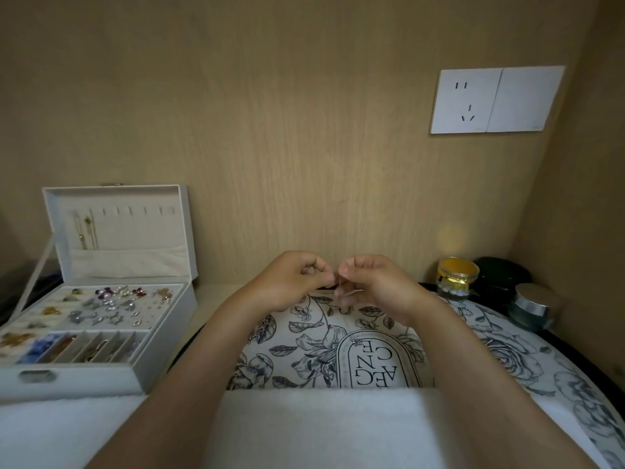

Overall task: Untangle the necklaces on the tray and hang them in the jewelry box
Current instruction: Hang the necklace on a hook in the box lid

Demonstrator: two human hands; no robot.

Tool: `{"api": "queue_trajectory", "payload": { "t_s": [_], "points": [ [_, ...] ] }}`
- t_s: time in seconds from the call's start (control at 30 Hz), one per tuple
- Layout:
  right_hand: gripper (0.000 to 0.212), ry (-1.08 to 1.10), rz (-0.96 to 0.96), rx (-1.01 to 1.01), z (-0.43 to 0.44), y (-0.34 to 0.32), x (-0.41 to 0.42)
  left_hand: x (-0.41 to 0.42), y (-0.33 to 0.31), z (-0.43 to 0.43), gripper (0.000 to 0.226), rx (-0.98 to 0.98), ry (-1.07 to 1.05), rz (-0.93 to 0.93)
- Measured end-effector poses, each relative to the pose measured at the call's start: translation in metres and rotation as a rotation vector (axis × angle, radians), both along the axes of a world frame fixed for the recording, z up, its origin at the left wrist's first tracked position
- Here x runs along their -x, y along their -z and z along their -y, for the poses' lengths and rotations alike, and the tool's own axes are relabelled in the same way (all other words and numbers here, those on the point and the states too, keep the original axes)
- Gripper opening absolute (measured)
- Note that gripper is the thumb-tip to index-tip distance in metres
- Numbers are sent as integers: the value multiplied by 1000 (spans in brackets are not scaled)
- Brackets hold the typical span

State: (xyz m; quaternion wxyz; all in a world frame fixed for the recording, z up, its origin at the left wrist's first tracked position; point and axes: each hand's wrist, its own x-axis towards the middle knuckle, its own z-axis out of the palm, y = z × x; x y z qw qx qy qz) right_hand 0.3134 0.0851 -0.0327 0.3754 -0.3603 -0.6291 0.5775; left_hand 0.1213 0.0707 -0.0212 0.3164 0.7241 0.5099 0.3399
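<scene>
My left hand [297, 279] and my right hand [375, 282] are raised over the flower-patterned tray [500, 340], fingertips almost touching. Both pinch a thin necklace chain [341, 294] that hangs down between them toward the tray. Another silver chain [262, 328] lies on the tray beside my left forearm. The white jewelry box [111, 299] stands open at the left. Its upright lid has a row of hooks, and two gold necklaces [86, 228] hang at the lid's left end.
The box's lower trays hold several earrings and brooches [115, 302]. A yellow jar [457, 277], a dark round case [504, 272] and a silver-lidded jar [532, 308] stand at the back right. A wall socket [493, 99] is above. White cloth [304, 428] covers the near edge.
</scene>
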Motion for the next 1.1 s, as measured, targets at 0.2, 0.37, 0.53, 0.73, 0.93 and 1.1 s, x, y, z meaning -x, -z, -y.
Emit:
{"api": "queue_trajectory", "payload": {
  "t_s": [0.2, 0.37, 0.53, 0.73, 0.93, 1.1],
  "points": [
    [16, 45, 119, -62, -1, 1, 7, 11, -1, -2, 9, -71, 4, -76],
    [16, 97, 249, -142, 0, 1, 15, 15, -3, 2, 10, -9, 46, -70],
    [19, 124, 276, -205, 8, -10, 26, 22, -7, 7, 8, 28, 13, 1],
    [28, 24, 180, -108, 17, -19, 45, 31, -22, 9, 22, 211, 16, 23],
    [20, -2, 89, -57, 16, -31, 75, 66, -41, 7, 28, 133, -45, 108],
    [19, 19, 114, -141, 12, -52, 109, 107, -60, 19, 17, 16, -78, 185]
  ]
}}
